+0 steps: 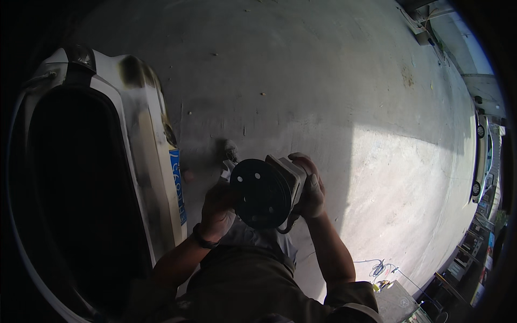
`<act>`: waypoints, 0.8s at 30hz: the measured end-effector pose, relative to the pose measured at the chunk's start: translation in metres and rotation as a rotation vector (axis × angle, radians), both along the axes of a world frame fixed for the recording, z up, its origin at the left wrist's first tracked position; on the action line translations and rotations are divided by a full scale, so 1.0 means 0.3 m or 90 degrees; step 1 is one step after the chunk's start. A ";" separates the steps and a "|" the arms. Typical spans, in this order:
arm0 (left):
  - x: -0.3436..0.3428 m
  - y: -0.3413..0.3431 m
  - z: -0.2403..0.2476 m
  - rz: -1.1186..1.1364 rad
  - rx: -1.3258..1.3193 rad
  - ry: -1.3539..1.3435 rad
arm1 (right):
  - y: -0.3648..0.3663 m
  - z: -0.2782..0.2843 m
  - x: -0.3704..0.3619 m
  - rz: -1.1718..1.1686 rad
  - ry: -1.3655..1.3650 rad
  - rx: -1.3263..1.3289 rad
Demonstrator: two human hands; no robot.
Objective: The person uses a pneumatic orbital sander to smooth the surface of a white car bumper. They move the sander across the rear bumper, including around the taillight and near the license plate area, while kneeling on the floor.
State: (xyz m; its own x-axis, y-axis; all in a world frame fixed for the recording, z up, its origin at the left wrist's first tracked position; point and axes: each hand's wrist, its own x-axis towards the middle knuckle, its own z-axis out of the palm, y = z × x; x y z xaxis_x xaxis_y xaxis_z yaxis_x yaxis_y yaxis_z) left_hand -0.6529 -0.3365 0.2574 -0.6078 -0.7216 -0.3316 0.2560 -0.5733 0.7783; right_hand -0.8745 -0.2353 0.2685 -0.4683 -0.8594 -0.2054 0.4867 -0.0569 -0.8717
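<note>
A disc sander (293,175) is held up in front of my body, its round dark pad (259,199) with several holes turned up toward me. My right hand (311,188) is closed round the sander's pale body on the right side. My left hand (217,207), in shadow with a dark band on the wrist, is closed at the pad's left edge; its fingertips are partly hidden. A cord or hose (288,226) curves below the sander's body. To my left stands a white car (126,113) with dark and beige patches on its painted end, apart from the sander.
A blue number plate (176,185) is on the car's near edge. My shoe (231,149) rests on the concrete floor (280,81). Tangled cable (378,267) lies beside a grey box-like surface (396,302) at lower right. Another car (481,156) stands at the far right.
</note>
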 end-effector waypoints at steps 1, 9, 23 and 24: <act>-0.026 -0.066 -0.026 -0.036 0.148 0.154 | -0.085 -0.004 -0.021 0.048 0.015 0.002; -0.092 -0.548 -0.095 0.029 0.030 -0.026 | -0.747 0.045 -0.030 0.114 0.122 0.061; 0.082 -0.799 -0.281 0.454 0.197 0.191 | -1.269 -0.133 -0.040 0.295 0.332 0.024; 0.051 -0.791 -0.286 0.450 0.220 0.225 | -1.269 -0.150 -0.051 0.325 0.298 0.010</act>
State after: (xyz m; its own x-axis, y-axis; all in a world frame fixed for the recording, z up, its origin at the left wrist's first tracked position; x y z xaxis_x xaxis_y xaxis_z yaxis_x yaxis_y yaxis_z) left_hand -0.6377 -0.5739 0.1715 -0.1629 -0.8632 -0.4778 0.8365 -0.3776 0.3971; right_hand -0.8897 -0.6161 0.2235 -0.0484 -0.9943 -0.0951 0.0215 0.0942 -0.9953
